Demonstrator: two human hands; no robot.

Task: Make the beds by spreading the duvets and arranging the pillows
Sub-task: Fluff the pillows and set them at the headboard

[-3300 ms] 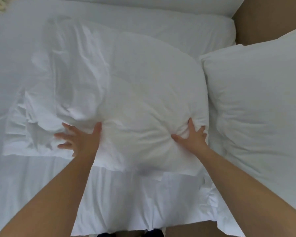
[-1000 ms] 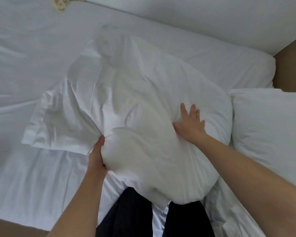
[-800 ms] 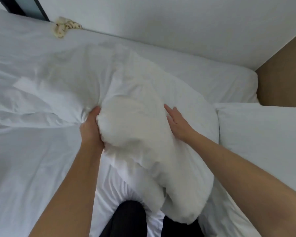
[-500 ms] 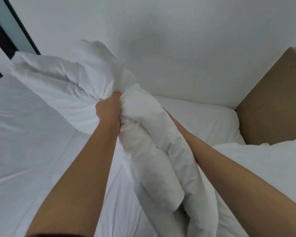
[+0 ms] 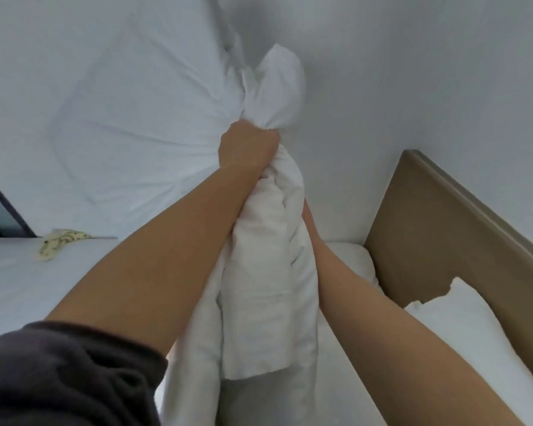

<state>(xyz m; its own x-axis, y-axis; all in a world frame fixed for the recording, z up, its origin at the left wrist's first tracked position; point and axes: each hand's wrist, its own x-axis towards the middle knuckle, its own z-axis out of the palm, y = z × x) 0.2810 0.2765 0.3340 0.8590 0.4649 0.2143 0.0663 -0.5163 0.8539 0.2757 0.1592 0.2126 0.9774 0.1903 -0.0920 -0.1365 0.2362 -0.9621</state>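
The right hand is wholly hidden behind the bunched pillow (image 5: 268,272). Only its forearm (image 5: 366,302) shows, so its grip cannot be told. On the left hand (image 5: 248,146), the fingers are buried in the fabric. Above that hand the pillow runs off the top edge. Well left of and below it, a small yellowish object (image 5: 60,241) is too small to identify.
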